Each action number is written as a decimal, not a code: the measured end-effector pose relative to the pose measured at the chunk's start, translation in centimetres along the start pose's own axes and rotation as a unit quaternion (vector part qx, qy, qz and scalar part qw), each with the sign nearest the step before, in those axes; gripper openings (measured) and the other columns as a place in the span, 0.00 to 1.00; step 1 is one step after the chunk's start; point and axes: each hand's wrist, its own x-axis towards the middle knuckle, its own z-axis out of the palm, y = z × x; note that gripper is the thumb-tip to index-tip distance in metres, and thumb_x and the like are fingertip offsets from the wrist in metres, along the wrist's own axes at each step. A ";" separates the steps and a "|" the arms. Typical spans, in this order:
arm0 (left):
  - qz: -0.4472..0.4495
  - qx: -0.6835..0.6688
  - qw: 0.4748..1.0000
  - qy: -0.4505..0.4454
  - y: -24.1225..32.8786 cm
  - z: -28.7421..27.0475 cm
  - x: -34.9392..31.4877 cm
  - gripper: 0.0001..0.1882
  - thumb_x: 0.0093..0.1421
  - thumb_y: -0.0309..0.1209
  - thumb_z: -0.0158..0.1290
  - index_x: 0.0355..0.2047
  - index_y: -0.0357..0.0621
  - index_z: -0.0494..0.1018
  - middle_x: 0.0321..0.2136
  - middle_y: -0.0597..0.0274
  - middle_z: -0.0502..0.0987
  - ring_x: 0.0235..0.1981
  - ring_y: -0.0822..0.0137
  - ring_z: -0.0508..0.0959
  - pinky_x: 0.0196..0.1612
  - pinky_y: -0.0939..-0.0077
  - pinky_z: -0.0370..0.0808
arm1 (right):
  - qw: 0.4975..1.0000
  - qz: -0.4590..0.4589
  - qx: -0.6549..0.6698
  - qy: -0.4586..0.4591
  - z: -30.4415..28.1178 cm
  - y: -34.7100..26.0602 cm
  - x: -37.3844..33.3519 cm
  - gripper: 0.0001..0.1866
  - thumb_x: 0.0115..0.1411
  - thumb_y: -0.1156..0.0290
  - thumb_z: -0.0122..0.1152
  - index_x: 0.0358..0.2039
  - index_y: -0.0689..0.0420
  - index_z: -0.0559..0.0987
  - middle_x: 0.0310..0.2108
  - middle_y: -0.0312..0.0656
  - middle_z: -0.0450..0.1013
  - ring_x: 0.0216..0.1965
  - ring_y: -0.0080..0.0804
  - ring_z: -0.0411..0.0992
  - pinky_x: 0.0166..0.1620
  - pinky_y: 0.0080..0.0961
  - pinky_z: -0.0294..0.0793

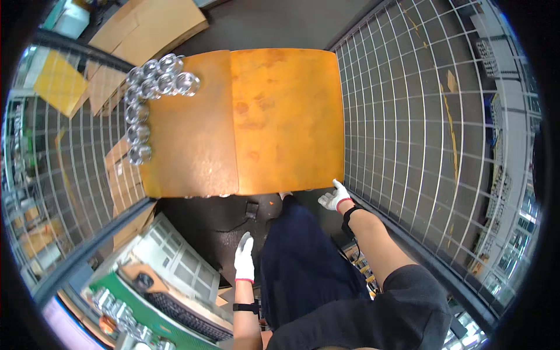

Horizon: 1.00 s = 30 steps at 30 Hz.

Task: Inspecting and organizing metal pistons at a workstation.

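An orange-brown tabletop (286, 122) lies in front of me, with a seam running from front to back. Along its left edge and far left corner several clear, rounded glass vessels (138, 114) stand close together; their exact kind is hard to make out. My left hand (244, 261), in a white glove with a pink cuff, hangs short of the table's front edge with its fingers stretched out and nothing in it. By the front right corner, my right hand (335, 198), gloved the same way, has its fingers apart and also holds nothing.
Wire mesh panels stand on the left (58, 157) and right (408, 99) of the table. Flattened cardboard (149, 26) lies beyond the far left corner. At lower left is a green surface (146, 306) with more shiny glassware (122, 315). A small dark object (251, 210) with a cable lies on the floor.
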 end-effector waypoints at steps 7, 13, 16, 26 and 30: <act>-0.117 -0.100 0.987 0.047 0.0 2.6 9.0 0.24 0.65 0.44 0.53 0.59 0.48 0.71 0.49 0.63 0.75 0.47 0.64 0.73 0.39 0.74 0.67 | 0.997 0.044 0.063 -0.001 1.7 -3.5 7.6 0.54 0.57 0.42 0.64 0.72 0.52 0.45 0.73 0.44 0.44 0.72 0.45 0.45 0.71 0.45 0.48; -0.178 -0.181 0.967 0.037 -0.4 3.5 14.0 0.31 0.65 0.49 0.52 0.64 0.54 0.63 0.51 0.61 0.73 0.46 0.61 0.73 0.38 0.70 0.66 | 0.992 0.064 0.081 0.066 1.6 -4.0 11.1 0.55 0.54 0.37 0.64 0.71 0.52 0.49 0.72 0.39 0.48 0.71 0.37 0.49 0.71 0.39 0.47; -0.230 -0.194 0.952 0.055 -0.7 4.4 16.3 0.30 0.64 0.52 0.51 0.64 0.58 0.62 0.47 0.63 0.73 0.38 0.63 0.72 0.33 0.68 0.65 | 0.993 0.014 0.040 0.112 1.3 -2.6 11.5 0.55 0.54 0.35 0.61 0.72 0.50 0.49 0.72 0.38 0.49 0.72 0.35 0.47 0.71 0.42 0.44; -0.300 -0.287 0.906 0.083 2.4 8.7 22.6 0.48 0.62 0.63 0.42 0.73 0.63 0.33 0.74 0.57 0.39 0.73 0.48 0.46 0.69 0.41 0.41 | 0.996 -0.048 0.076 -0.018 -3.5 -1.2 7.7 0.43 0.53 0.36 0.62 0.62 0.50 0.66 0.64 0.39 0.60 0.66 0.40 0.55 0.70 0.48 0.43; -0.313 -0.335 0.882 0.112 3.0 8.9 22.9 0.48 0.62 0.65 0.40 0.73 0.57 0.36 0.73 0.58 0.44 0.72 0.49 0.49 0.69 0.43 0.45 | 0.993 -0.106 0.012 -0.046 -5.6 -0.3 3.5 0.43 0.52 0.35 0.64 0.60 0.48 0.65 0.54 0.39 0.62 0.53 0.39 0.60 0.64 0.47 0.53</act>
